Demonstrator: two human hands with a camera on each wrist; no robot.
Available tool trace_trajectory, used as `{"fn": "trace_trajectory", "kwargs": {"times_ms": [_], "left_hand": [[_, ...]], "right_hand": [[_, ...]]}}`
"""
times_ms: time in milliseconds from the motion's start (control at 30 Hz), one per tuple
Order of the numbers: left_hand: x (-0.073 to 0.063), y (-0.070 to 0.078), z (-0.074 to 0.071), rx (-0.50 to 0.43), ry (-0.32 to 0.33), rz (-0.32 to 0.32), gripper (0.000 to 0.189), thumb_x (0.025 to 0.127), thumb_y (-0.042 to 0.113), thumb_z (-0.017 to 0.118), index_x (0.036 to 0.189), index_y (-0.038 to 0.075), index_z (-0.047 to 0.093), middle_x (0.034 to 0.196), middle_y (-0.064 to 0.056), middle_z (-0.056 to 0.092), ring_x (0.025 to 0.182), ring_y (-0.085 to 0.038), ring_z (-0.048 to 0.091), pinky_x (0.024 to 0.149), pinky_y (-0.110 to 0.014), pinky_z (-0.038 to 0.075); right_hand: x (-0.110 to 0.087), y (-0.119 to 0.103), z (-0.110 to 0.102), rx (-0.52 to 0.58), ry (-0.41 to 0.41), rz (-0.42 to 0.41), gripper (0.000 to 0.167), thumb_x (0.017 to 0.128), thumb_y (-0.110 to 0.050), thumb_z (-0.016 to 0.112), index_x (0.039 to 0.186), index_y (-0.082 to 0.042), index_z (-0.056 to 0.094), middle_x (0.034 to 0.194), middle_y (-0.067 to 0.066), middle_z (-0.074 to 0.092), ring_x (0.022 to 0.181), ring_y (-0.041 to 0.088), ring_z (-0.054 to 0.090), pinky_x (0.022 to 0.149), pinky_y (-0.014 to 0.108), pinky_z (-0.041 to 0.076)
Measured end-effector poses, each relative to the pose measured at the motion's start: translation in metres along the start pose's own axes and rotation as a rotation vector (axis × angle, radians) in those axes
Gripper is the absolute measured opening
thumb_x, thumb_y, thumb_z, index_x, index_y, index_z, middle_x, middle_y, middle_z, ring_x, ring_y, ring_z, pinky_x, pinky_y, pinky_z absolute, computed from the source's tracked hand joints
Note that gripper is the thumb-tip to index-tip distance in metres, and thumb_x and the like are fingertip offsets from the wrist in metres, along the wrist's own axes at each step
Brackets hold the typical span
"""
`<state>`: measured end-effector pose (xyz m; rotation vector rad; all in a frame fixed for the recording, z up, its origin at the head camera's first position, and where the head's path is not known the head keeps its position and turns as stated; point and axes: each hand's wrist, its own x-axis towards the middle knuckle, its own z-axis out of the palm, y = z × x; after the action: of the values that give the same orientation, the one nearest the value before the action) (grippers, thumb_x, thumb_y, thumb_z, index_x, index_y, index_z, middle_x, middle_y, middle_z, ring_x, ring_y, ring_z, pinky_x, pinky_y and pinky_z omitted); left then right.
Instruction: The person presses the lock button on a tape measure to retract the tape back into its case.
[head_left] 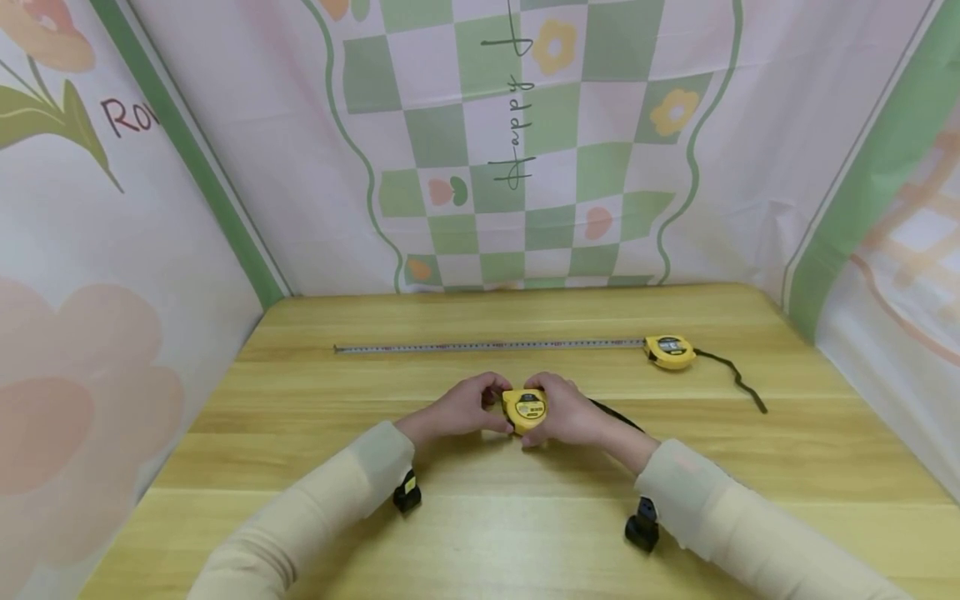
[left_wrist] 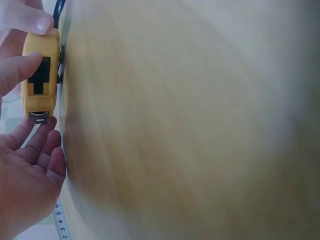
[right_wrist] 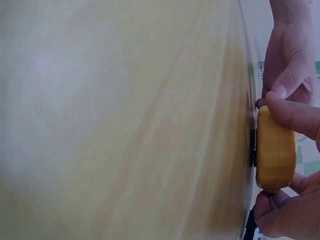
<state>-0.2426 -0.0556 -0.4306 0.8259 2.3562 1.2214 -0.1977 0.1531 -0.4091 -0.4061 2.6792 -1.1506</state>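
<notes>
A yellow tape measure (head_left: 523, 410) is between the two hands near the middle of the table, its strap trailing right. My right hand (head_left: 573, 412) grips the right side of its case, thumb and fingers around it. From the left, my left hand (head_left: 467, 407) holds the hook end. In the left wrist view, the left thumb (left_wrist: 21, 70) lies by the black lock button (left_wrist: 41, 72), with curled fingertips at the metal hook (left_wrist: 40, 119). The case (right_wrist: 276, 155) stands on edge in the right wrist view, partly covered by the right thumb.
A second yellow tape measure (head_left: 670, 352) lies farther back at right, its blade (head_left: 487, 346) drawn out leftward across the wooden table (head_left: 517, 542). Its black strap (head_left: 738, 379) trails toward the right edge. Printed fabric (head_left: 315, 167) walls the back and sides.
</notes>
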Motion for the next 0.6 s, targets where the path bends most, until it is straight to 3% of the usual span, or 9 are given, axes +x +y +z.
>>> {"fn": "trace_trajectory", "kwargs": {"times_ms": [600], "left_hand": [[-0.0013,0.0023,-0.0044,-0.007,0.009,0.010,0.060,0.077,0.016,0.084,0.127,0.003,0.053,0.118,-0.002,0.057,0.107,-0.021,0.053,0.095,-0.035,0.045]], "right_hand": [[0.0019,0.0004,-0.0094,0.035,-0.026,-0.003,0.088,0.064,-0.016,0.092,0.134,0.006,0.043,0.128,0.021,0.051,0.113,0.035,0.052,0.098,0.052,0.041]]}}
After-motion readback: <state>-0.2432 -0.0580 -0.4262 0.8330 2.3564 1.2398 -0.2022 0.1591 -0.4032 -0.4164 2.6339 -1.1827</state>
